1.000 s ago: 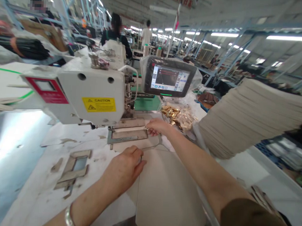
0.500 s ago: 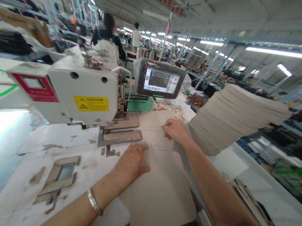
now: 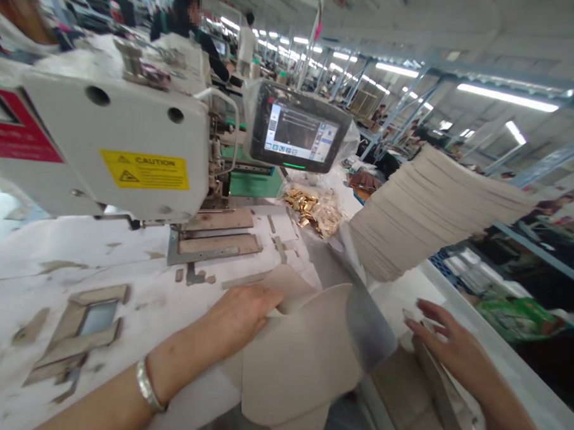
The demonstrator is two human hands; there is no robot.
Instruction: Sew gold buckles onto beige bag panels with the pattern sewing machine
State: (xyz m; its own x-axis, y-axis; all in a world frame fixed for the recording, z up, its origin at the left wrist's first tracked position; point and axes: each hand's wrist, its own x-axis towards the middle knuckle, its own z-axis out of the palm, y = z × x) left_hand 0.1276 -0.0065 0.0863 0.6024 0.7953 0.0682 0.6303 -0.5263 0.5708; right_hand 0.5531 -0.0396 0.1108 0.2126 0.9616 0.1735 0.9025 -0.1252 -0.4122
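A large beige sheet of stiff material [image 3: 294, 367] curls up in a fold at the front of the white table, and a translucent grey film [image 3: 370, 326] stands along its right edge. My left hand [image 3: 244, 314] lies over the fold with its fingers on the sheet. My right hand [image 3: 455, 349] hangs apart from the sheet at the right, fingers spread and holding nothing. Just below it are a long grey strip [image 3: 443, 393] and some beige panels [image 3: 393, 391]. The sewing machine's metal clamp plate [image 3: 214, 240] is uncovered, well beyond my left hand.
A white sewing machine head [image 3: 105, 131] and its touchscreen [image 3: 295, 130] rise behind the clamp. A bag of gold hardware [image 3: 313, 210] and a tall stack of beige sheets [image 3: 434, 212] stand to the right. Cut-out scraps [image 3: 75, 332] lie on the table. A co-worker [image 3: 188, 14] stands beyond the machine.
The beige sheet has come off the clamp toward me and now curls up in a fold. My right hand has let go and moved right. The view has tipped.
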